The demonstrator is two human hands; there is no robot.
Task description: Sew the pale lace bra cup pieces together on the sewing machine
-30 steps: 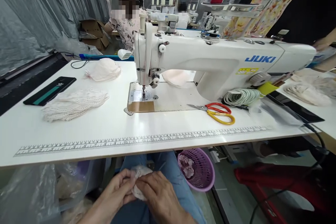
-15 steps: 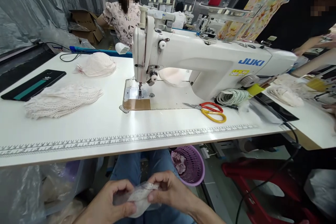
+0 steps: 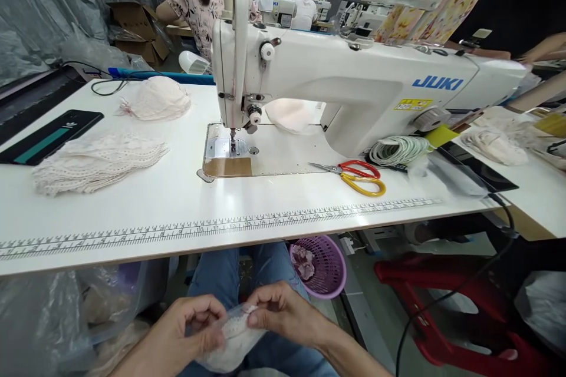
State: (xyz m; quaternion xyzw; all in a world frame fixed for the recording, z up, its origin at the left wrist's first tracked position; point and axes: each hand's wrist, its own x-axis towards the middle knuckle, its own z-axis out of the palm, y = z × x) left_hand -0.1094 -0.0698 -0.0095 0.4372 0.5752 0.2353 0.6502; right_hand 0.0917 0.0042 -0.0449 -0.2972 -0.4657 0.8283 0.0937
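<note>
Over the lap, a pale piece of fabric (image 3: 236,339) with a dotted, lace-like edge is pinched between both hands. My left hand (image 3: 188,330) grips its left side, fingers curled against the thumb. On the opposite side, my right hand (image 3: 285,313) pinches the upper edge between thumb and forefinger. Part of the cloth looks thin and see-through, and its lower part hangs down below the fingers. Above the hands, on the table, stands a white sewing machine (image 3: 309,70). A pile of scalloped pale fabric pieces (image 3: 97,162) lies left of it.
Red-and-yellow scissors (image 3: 358,177) lie by the machine's base. A printed ruler (image 3: 247,224) runs along the table's front edge. A black phone-like object (image 3: 53,135) is at left. A purple basket (image 3: 329,268) stands below, near a red stool (image 3: 424,312). Other people work behind.
The view has shifted slightly. Both hands still pinch the fabric; more of it now hangs below the fingers, and its lace-like edge has turned.
</note>
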